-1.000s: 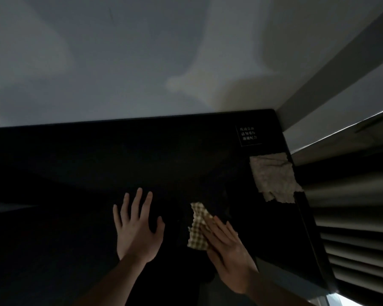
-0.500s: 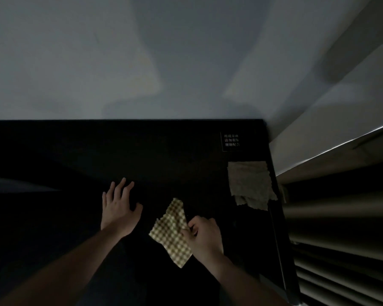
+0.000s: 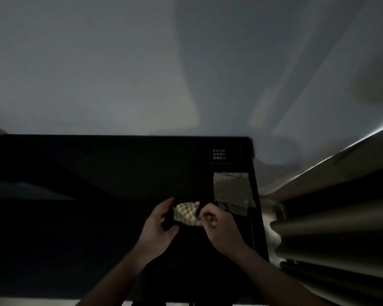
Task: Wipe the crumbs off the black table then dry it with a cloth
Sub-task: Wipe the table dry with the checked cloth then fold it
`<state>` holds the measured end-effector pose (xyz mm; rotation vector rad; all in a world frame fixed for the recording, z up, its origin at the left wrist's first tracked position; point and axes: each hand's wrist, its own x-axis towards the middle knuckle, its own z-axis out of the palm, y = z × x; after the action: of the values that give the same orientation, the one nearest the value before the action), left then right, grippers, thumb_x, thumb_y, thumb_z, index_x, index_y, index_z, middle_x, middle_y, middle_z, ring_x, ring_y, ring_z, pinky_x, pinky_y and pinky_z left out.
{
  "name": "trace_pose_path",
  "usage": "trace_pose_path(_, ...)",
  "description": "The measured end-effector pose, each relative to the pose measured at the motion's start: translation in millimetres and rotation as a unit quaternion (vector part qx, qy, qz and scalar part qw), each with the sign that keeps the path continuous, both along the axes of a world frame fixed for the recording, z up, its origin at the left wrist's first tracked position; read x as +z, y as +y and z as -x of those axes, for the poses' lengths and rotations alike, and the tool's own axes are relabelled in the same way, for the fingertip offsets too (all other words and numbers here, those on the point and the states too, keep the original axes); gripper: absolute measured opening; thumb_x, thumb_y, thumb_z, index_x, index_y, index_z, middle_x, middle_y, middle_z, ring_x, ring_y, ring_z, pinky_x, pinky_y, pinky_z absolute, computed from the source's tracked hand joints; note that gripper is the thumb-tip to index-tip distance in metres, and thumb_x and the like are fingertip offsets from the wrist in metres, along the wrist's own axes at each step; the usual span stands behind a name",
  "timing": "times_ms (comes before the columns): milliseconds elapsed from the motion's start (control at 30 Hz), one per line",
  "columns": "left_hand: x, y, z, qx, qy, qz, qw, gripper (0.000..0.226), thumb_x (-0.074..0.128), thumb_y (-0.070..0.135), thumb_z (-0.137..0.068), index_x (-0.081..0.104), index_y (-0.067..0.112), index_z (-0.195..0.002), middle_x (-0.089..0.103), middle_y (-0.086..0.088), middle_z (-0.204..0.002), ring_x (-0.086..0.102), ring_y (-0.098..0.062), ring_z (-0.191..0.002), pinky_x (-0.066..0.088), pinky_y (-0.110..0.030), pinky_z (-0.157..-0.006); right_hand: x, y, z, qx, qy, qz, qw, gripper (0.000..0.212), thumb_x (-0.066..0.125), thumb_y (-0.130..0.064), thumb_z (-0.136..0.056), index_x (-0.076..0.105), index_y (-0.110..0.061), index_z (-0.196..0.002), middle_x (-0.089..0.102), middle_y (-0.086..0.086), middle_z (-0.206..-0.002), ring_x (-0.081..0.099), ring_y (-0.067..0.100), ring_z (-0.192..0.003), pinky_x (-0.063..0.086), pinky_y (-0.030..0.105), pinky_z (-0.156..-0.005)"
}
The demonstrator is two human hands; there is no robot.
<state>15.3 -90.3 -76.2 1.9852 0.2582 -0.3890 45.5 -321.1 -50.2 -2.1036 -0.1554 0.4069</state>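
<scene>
1. Dim view down onto a black table (image 3: 97,195) against a pale wall; no crumbs or wet patches can be made out in this light, so progress is hard to judge
2. Left hand (image 3: 157,226), fingers half curled and open, touches the left edge of a small checked cloth (image 3: 187,213)
3. The bunched cloth is held just above the table, long axis running left to right
4. Right hand (image 3: 221,228) pinches its right end
5. A second, plain cloth (image 3: 231,191) lies flat near the right edge, likely awaiting the drying step
</scene>
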Motion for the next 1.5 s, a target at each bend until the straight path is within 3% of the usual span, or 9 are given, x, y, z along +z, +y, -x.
trace_pose_path(100,13,-13,2,-0.045,-0.060,-0.013,0.997,0.080,0.077,0.008,-0.082,0.047,0.036,-0.150,0.052,0.026,-0.143,0.050,0.010,-0.133,0.045,-0.010,-0.106,2,-12,7,0.030,-0.050,0.020,0.998,0.026,0.067,-0.012,-0.093,0.061,-0.037,-0.088,0.065,-0.017,-0.107,0.058,-0.003,-0.108,0.046,0.012,-0.090)
trace_pose_path(167,11,-18,3,-0.057,-0.078,-0.065,0.993,0.055,0.077,0.019,-0.083,0.062,0.039,-0.132,0.059,0.025,-0.130,0.059,0.005,-0.122,0.051,-0.019,-0.101,-12,-20,19,0.049,-0.063,0.053,0.995,0.020,0.068,-0.012,-0.093,0.065,-0.032,-0.095,0.062,-0.014,-0.117,0.051,-0.002,-0.120,0.039,0.009,-0.100)
trace_pose_path(333,-28,-15,28,-0.173,0.049,-0.174,0.968,0.011,0.073,0.043,-0.086,0.066,0.051,-0.081,0.061,0.025,-0.105,0.059,0.007,-0.100,0.050,-0.022,-0.089,-67,-40,57,0.082,0.039,0.171,0.981,0.029,0.069,-0.017,-0.095,0.069,-0.020,-0.124,0.056,-0.007,-0.143,0.046,0.015,-0.139,0.033,0.017,-0.111)
trace_pose_path(567,-39,-25,48,-0.252,0.095,-0.189,0.944,0.049,0.070,0.048,-0.074,0.043,0.058,-0.114,0.044,0.024,-0.124,0.055,-0.003,-0.118,0.050,-0.025,-0.100,-83,-41,77,0.040,0.074,0.181,0.980,0.022,0.065,-0.021,-0.096,0.064,-0.026,-0.117,0.059,-0.010,-0.123,0.057,0.020,-0.120,0.048,0.031,-0.097)
trace_pose_path(800,-52,-43,59,-0.223,0.111,-0.170,0.954,0.074,0.073,0.057,-0.070,0.056,0.029,-0.137,0.059,0.014,-0.122,0.061,-0.011,-0.116,0.052,-0.031,-0.101,-80,-34,70,-0.049,0.167,0.085,0.981,0.061,0.077,-0.057,-0.078,0.056,-0.038,-0.133,0.066,-0.017,-0.119,0.066,0.006,-0.111,0.052,0.027,-0.093)
trace_pose_path(900,-55,-44,58,-0.217,0.121,-0.168,0.954,0.081,0.074,0.052,-0.074,0.048,0.027,-0.146,0.061,0.008,-0.121,0.061,-0.010,-0.109,0.052,-0.028,-0.093,-78,-34,68,-0.008,0.191,0.131,0.973,0.030,0.075,-0.048,-0.087,0.066,-0.038,-0.114,0.072,-0.007,-0.116,0.069,0.015,-0.113,0.050,0.025,-0.087)
trace_pose_path(1033,-55,-45,52,-0.250,0.128,-0.197,0.940,0.072,0.073,0.049,-0.080,0.049,0.031,-0.146,0.052,0.006,-0.129,0.060,-0.012,-0.114,0.051,-0.028,-0.094,-79,-36,72,-0.032,0.158,0.126,0.979,0.012,0.071,-0.034,-0.093,0.062,-0.038,-0.098,0.063,-0.011,-0.102,0.068,0.017,-0.109,0.046,0.025,-0.084)
trace_pose_path(1233,-47,-44,35,-0.224,0.075,-0.200,0.951,0.009,0.066,0.042,-0.093,0.061,0.041,-0.100,0.043,0.017,-0.118,0.059,-0.002,-0.094,0.052,-0.025,-0.082,-75,-45,65,-0.160,0.154,0.076,0.972,0.008,0.061,-0.024,-0.101,0.061,-0.027,-0.108,0.071,-0.004,-0.099,0.069,0.019,-0.098,0.053,0.037,-0.086)
trace_pose_path(1500,-52,-61,-3,-0.116,0.115,-0.220,0.962,0.027,0.064,0.044,-0.094,0.062,0.032,-0.117,0.042,0.012,-0.132,0.062,-0.010,-0.100,0.058,-0.034,-0.085,-89,-38,47,-0.205,0.131,0.175,0.954,0.030,0.070,-0.035,-0.090,0.064,-0.024,-0.117,0.066,0.002,-0.113,0.065,0.026,-0.106,0.055,0.040,-0.086)
